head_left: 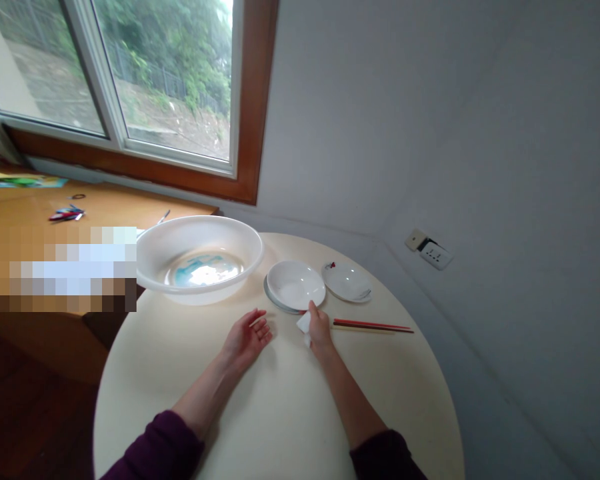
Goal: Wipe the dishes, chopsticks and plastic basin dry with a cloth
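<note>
My left hand [247,339] rests palm inward over the table, its fingers loosely bent and apart, holding nothing. A crumpled white tissue or cloth [305,323] is gripped in my right hand [320,330]. The right thumb points up at the near rim of a white plate [296,285]; whether it touches cannot be made out. That plate sits on another plate [271,301], of which only the edge shows. A second white dish [347,283] with a small red mark lies to the right. Red, dark and pale chopsticks [373,326] lie beside my right hand.
A large translucent basin [200,257] stands at the back left of the round white table [280,427]. Beyond it is a wooden desk [105,207] with pens [67,213] and a blurred-out patch. A window [170,80] and a wall socket [436,254] are behind.
</note>
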Motion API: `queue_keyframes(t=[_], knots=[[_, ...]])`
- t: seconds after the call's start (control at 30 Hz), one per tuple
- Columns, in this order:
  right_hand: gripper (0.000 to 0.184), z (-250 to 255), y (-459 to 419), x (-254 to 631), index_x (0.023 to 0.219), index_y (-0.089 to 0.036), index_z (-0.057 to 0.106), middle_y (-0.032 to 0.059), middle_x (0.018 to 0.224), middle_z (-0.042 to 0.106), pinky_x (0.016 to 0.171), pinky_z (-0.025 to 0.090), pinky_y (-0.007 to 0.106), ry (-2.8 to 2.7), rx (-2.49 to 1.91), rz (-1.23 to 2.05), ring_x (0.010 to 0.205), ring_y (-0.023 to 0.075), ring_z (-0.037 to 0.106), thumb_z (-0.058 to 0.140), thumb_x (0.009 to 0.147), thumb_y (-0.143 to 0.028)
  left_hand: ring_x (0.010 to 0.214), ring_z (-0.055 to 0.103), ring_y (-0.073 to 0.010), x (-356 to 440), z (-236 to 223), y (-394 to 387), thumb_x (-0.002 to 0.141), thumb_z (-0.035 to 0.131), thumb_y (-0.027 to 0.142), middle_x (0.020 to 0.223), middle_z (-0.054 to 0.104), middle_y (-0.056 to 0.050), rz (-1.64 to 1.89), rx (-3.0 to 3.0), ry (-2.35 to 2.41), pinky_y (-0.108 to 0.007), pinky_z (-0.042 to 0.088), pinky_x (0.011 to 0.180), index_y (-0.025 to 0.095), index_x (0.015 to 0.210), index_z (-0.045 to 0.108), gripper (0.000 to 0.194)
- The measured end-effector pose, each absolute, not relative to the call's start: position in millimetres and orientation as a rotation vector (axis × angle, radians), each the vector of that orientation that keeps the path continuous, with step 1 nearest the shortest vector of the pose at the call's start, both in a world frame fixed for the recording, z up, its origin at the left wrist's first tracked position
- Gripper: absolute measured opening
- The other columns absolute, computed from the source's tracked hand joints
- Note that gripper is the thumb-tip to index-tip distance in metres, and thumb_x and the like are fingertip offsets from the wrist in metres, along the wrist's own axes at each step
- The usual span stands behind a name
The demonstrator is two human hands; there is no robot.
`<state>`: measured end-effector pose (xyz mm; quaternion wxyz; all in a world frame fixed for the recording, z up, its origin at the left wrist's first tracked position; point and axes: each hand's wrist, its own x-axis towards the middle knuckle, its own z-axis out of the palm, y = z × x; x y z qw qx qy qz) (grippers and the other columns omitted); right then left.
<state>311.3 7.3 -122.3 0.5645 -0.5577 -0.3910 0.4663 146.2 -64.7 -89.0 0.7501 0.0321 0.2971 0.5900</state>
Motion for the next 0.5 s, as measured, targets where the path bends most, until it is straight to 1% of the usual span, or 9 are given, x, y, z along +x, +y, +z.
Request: queue_keyframes(t=[0.33, 0.5], knots=[[0.055, -118.1, 4.0, 310.8, 0.055, -0.013, 0.064, 0.0008, 0.046, 0.053, 0.043, 0.030, 0.024, -0.984, -1.312, 1.061, 0.047, 0.0128, 0.045, 0.055, 0.059, -0.067, 0.049, 0.058, -0.0123, 147.0, -88.4, -63.7, 0.087, 0.047, 0.018, 0.052, 0.059, -0.002, 1.292, 0.071, 0.653, -0.027, 0.050, 0.055, 0.010, 0.076, 0.061, 0.019], [0.057, -116.9, 3.7, 310.2, 0.053, -0.013, 0.063, 0.0004, 0.044, 0.051, 0.043, 0.031, 0.024, -0.996, -1.316, 1.050, 0.045, 0.0127, 0.044, 0.054, 0.059, -0.069, 0.048, 0.058, -0.0121, 146.7, -88.2, -63.2, 0.087, 0.046, 0.018, 0.052, 0.060, -0.003, 1.287, 0.075, 0.660, -0.027, 0.050, 0.056, 0.010, 0.076, 0.061, 0.020]])
